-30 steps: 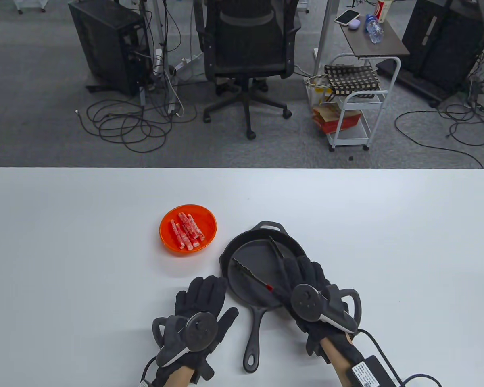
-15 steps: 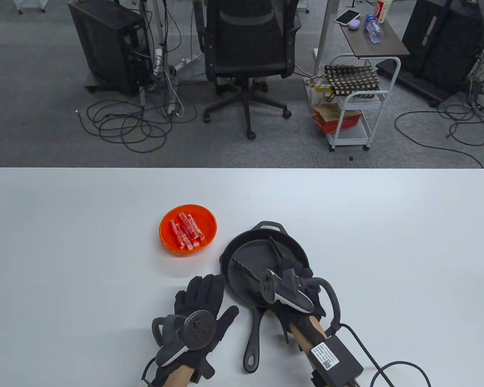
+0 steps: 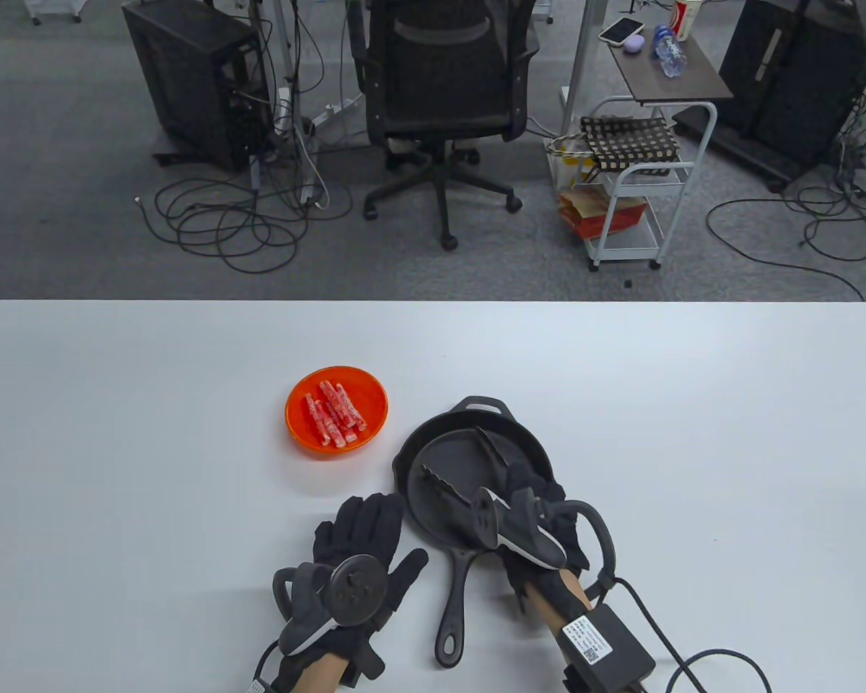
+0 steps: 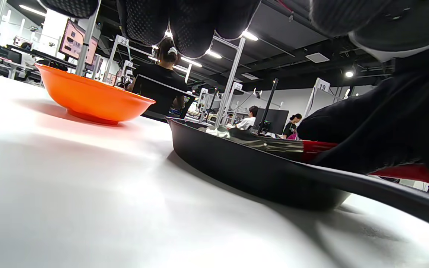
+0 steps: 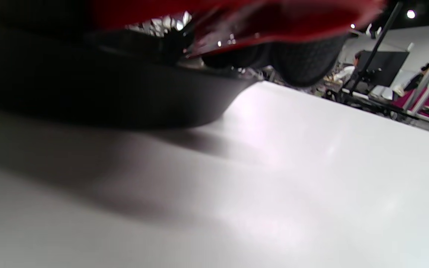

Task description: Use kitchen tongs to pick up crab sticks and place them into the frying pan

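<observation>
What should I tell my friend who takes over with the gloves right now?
Left hand: flat on the table, fingers straight, holding nothing.
Right hand: over the frying pan, curled round the tongs at their red grip; tong tips spread apart inside the pan.
Crab sticks: all in the orange bowl, none in the pan.
Left to do: lift tongs, pick up sticks, put them into the pan.

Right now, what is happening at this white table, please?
A person in black sensor gloves is starting a food task. The right hand grips the red-handled kitchen tongs, whose tips lie open inside the black cast-iron frying pan. The left hand rests flat on the white table. The crab sticks all lie in the orange bowl, untouched.
</observation>
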Demonstrator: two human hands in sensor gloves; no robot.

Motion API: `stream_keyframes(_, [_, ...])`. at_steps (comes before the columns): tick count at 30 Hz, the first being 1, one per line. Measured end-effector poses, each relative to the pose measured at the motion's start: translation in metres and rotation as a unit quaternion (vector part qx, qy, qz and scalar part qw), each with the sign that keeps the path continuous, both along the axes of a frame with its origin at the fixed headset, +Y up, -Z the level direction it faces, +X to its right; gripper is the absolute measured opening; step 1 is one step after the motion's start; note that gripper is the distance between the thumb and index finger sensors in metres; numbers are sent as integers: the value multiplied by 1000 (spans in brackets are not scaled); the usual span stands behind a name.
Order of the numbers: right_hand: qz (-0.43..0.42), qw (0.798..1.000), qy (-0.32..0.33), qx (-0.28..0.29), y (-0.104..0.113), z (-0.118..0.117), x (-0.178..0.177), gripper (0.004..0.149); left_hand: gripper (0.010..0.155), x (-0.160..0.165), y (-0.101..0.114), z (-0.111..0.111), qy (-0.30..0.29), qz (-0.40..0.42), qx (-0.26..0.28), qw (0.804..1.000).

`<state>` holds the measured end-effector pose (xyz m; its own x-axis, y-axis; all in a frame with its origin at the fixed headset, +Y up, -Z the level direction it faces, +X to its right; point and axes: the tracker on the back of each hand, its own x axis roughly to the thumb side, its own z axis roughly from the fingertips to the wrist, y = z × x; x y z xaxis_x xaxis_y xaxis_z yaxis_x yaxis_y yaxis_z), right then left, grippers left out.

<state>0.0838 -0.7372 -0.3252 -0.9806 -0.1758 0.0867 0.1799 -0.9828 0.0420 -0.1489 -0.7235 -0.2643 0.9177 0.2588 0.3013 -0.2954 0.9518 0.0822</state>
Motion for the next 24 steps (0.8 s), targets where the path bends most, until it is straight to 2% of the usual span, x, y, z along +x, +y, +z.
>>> stream_keyframes(1, [-28,999,14,23,3,5,5,98,80,-1,0,0,2,3,0,1000])
stream_keyframes(5, [-108,994,10,34,12,22,22,97,80,-2,1,-1,4,13,-8,1000])
stream_keyframes(10, [-99,993,24,53,20,36,50,101,80,1,0,-1,2,0,-5,1000])
stream_keyframes(16, [-119,991,11,59,15,45,75,103,80,-2,0,-3,12,-6,-7,1000])
stream_keyframes(18, [-130,990,10,46,15,45,78,103,80,-3,-1,-6,21,-7,-9,1000])
stream_keyframes(24, [-136,989,17,57,17,51,80,100,80,-14,-3,-8,41,-6,-17,999])
